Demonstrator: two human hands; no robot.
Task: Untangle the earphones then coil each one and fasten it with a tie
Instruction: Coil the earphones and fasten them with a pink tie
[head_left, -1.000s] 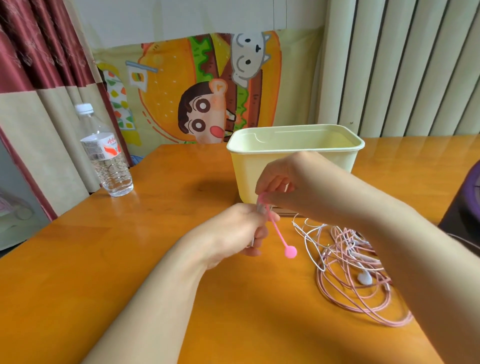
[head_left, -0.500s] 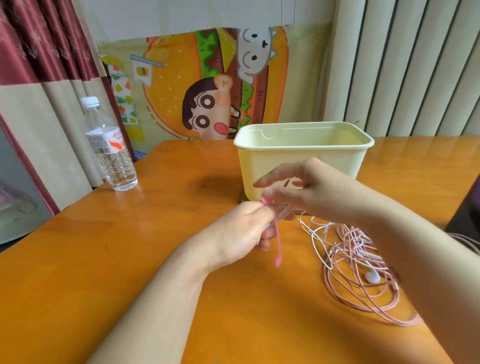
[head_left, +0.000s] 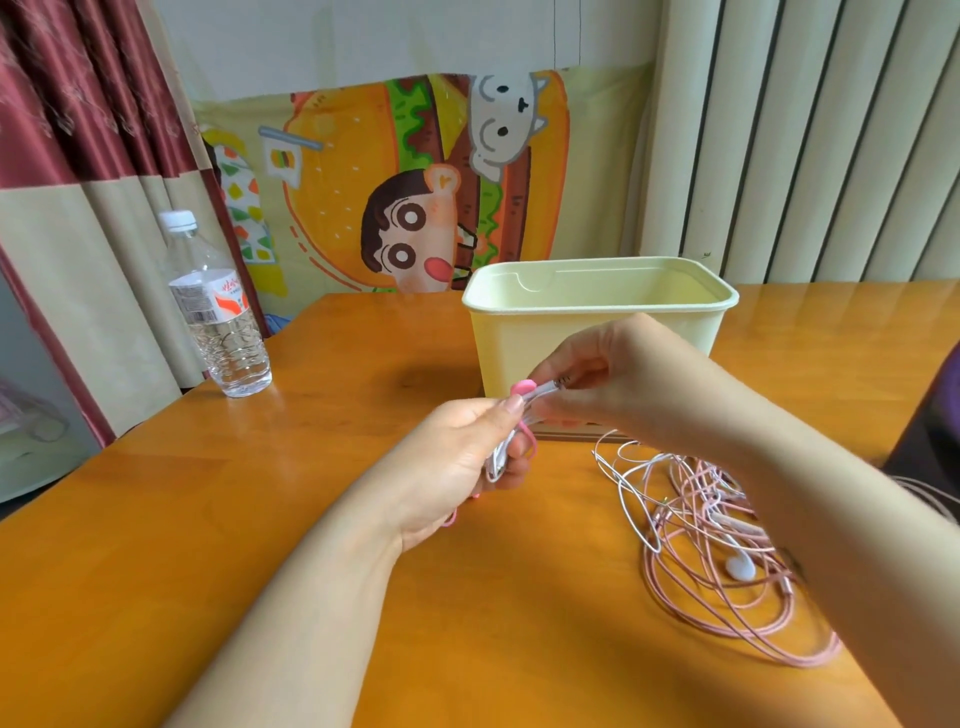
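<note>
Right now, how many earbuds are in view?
1: a white earbud lies on the table among the tangled pink cords. More may be hidden in that tangle or in the bundle the left hand grips.

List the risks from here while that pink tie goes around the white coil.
1. The pink tie looks unfastened; if the right hand loses its pinch, the white coil in the left hand could spring loose.
2. The right forearm hangs over the tangled pile; it might snag a loop.
</note>
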